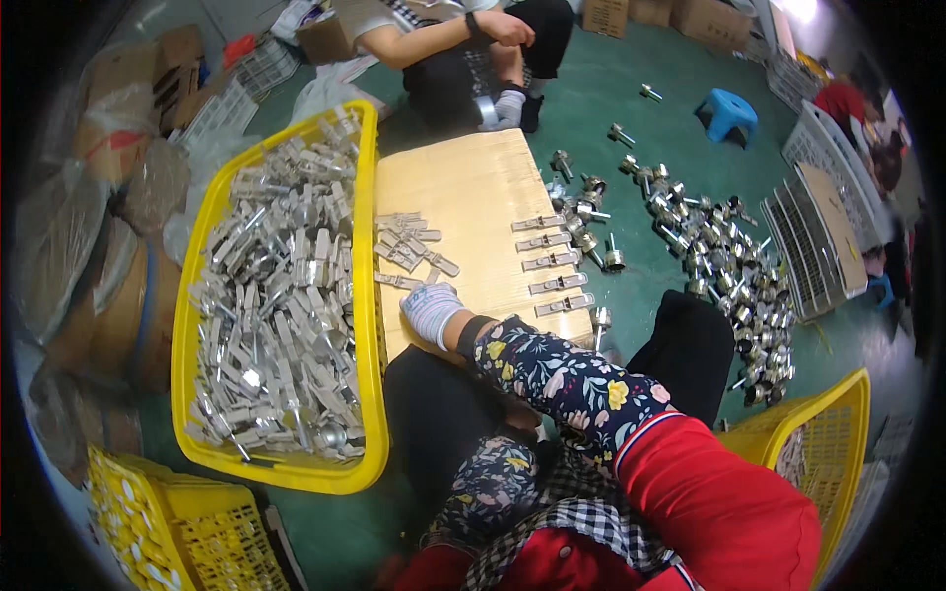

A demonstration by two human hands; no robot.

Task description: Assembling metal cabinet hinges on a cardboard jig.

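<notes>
My right hand (431,313), in a pale striped glove, is over the left part of a cardboard sheet (463,177). Its fingers look curled downward, and whatever they hold is hidden beneath them. Just beyond the fingers lies a loose pile of flat silver metal clips (404,241). Along the right edge of the cardboard, several similar clips (547,264) lie side by side in a column. My left arm, in a floral sleeve (493,483), is bent close to my lap. The right forearm mostly covers my left hand, so its fingers cannot be made out.
A yellow basket (370,394) full of metal parts stands left of the cardboard. Cylindrical metal pieces with stems (724,256) are scattered on the green floor at right. Another person (434,44) sits opposite. There are a blue stool (727,113) and more yellow baskets (227,532).
</notes>
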